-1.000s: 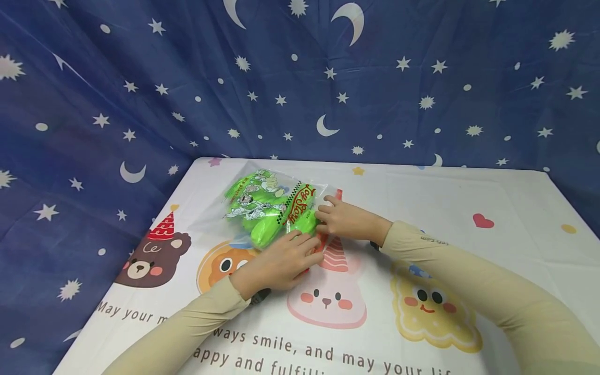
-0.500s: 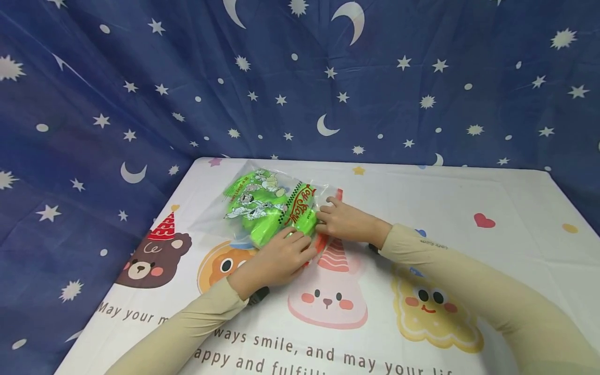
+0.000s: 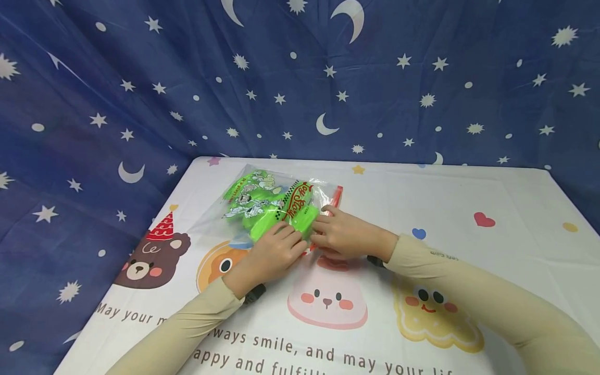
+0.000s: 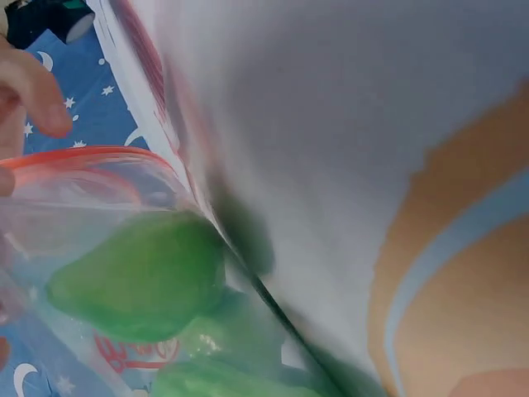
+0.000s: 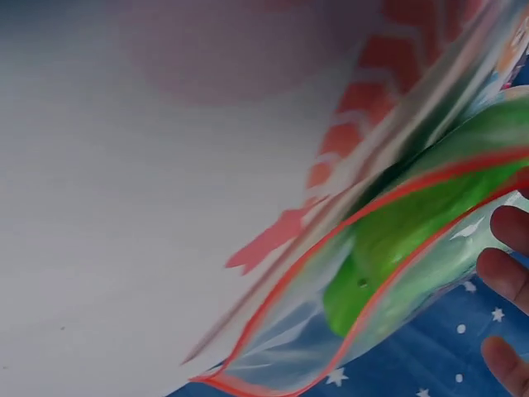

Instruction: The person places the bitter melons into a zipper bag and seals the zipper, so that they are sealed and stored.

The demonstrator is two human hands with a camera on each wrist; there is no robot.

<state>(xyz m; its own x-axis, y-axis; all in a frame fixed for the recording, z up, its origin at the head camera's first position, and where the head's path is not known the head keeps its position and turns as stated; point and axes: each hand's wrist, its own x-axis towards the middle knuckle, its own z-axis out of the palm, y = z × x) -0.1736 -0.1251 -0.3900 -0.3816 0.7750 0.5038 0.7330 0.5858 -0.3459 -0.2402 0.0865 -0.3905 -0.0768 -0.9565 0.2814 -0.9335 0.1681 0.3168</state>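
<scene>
A clear zip bag (image 3: pixel 250 205) with a red-edged mouth and cartoon print lies on the table, bright green rounded objects (image 4: pixel 153 273) inside it. In the right wrist view, the two red strips (image 5: pixel 364 217) of the mouth stand apart. My left hand (image 3: pixel 272 252) grips the near corner of the bag by its mouth. Close by on the right, my right hand (image 3: pixel 344 234) holds the red edge with curled fingers, the forefinger raised a little. Its fingertips (image 5: pixel 506 273) show at the right of its wrist view. Both hands' exact contact with the plastic is partly hidden.
A white tablecloth (image 3: pixel 450 203) with printed animals and lettering covers the table. Behind and to the left hangs a dark blue curtain (image 3: pixel 394 120) with stars and moons. Both wrists bear a small black camera (image 3: pixel 254 294).
My right hand has slid down along the red edge, nearer the left hand, baring the upper end of the edge. The left hand has shifted slightly left and up. The bag has shifted slightly.
</scene>
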